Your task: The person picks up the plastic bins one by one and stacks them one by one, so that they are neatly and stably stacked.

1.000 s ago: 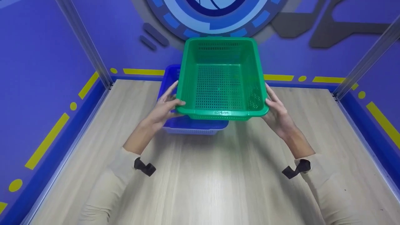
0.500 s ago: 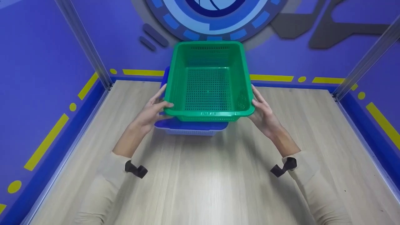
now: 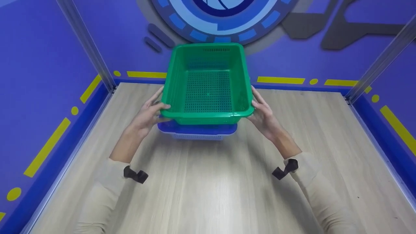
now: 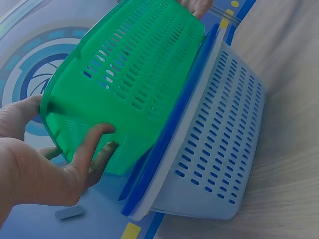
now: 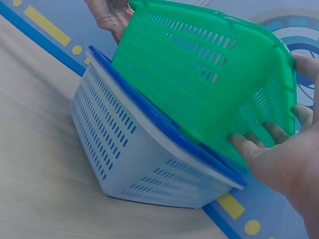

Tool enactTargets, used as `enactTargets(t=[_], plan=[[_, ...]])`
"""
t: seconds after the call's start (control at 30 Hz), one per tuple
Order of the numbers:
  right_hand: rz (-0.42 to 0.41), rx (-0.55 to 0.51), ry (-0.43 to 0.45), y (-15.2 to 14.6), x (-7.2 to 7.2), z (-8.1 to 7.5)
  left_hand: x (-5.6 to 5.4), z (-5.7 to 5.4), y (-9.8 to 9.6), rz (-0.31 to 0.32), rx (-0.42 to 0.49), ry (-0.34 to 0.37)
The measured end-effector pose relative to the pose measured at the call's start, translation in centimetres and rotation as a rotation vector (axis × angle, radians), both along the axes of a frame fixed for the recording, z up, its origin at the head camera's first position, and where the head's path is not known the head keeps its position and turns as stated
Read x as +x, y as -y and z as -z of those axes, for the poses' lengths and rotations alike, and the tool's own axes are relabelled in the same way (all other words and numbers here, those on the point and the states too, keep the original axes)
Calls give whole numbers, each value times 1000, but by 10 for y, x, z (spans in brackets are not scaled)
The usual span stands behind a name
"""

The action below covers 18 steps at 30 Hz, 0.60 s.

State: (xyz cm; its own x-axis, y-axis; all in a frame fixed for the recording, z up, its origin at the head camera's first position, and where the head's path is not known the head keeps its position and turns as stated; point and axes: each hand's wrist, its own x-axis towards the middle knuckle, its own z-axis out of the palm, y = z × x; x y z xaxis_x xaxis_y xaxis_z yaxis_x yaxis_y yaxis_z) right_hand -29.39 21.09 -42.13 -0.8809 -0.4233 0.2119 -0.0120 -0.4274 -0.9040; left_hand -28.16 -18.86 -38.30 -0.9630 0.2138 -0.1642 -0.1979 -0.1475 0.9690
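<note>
A green perforated plastic basket point(image 3: 208, 94) is held level in both hands. My left hand point(image 3: 146, 115) grips its left side near the front corner, thumb over the rim and fingers spread on the outer wall. On the opposite side my right hand point(image 3: 265, 115) holds the rim and wall the same way. Directly beneath is a blue basket point(image 3: 195, 129), nested inside a white basket point(image 4: 214, 139) with slotted walls. In the wrist views the green basket's bottom lies right at the blue rim, partly hidden behind it. Nothing lies inside the green basket.
The white and blue baskets stand on a wood-grain table point(image 3: 214, 185) near the back wall point(image 3: 130, 39). Purple printed panels and metal posts point(image 3: 84, 42) enclose the table on the left, back and right. Black straps point(image 3: 136, 175) sit on both wrists.
Both hands have carried the green basket to the left, from over the right part of the blue basket to squarely above it. The blue and white baskets have stayed put.
</note>
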Motion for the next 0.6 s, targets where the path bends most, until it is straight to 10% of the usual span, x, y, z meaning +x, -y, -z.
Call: enactTargets(t=[0.6], plan=[[-7,50,61,12,-4,17,-8,15,17,-24,-28,12]])
